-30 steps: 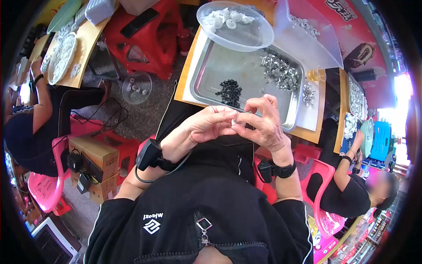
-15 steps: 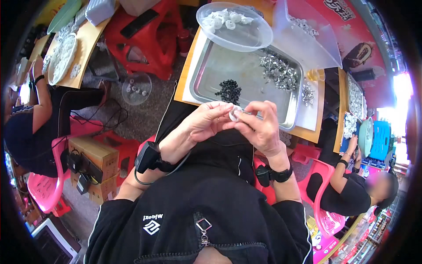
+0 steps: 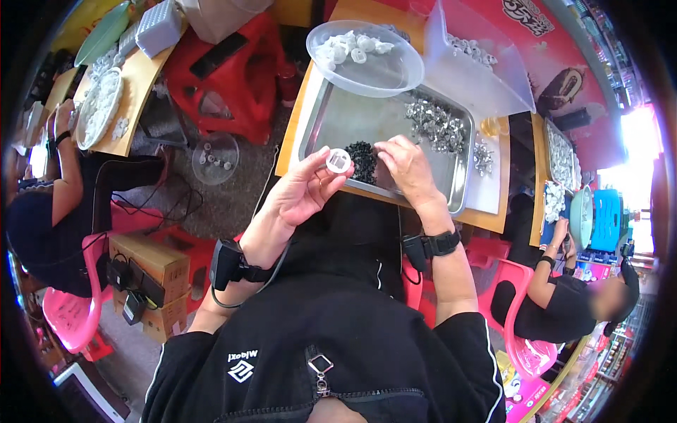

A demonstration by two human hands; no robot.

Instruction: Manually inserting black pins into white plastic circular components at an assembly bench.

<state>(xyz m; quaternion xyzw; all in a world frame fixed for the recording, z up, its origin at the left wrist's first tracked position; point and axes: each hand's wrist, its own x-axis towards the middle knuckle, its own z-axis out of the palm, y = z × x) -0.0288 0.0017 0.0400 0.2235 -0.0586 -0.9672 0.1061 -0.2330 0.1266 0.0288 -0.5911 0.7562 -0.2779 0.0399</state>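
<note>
My left hand [image 3: 305, 192] pinches a small round white plastic part [image 3: 339, 161] between thumb and fingertips. Grey, metallic-looking pieces show inside the part's open face, which is turned up. At the right edge of a heap of tiny black pieces [image 3: 362, 163], my right hand [image 3: 410, 171] has its thumb and fingertips drawn together. Whatever they hold is too small or hidden to make out. The heap lies in the near part of a shallow metal tray [image 3: 345, 116], with a pile of small silvery metal pieces [image 3: 436, 125] at its right.
A clear round bowl [image 3: 381, 83] of white parts overhangs the tray's far edge. Behind stands a translucent bin [image 3: 486, 88] of similar parts. A red stool [image 3: 229, 92] carries a phone. Other people sit at tables left and right. Cardboard boxes [image 3: 159, 264] stand on the left.
My hands have parted. The left moved left, holding the white part with its open face now showing; the right left the part and reached to the black heap.
</note>
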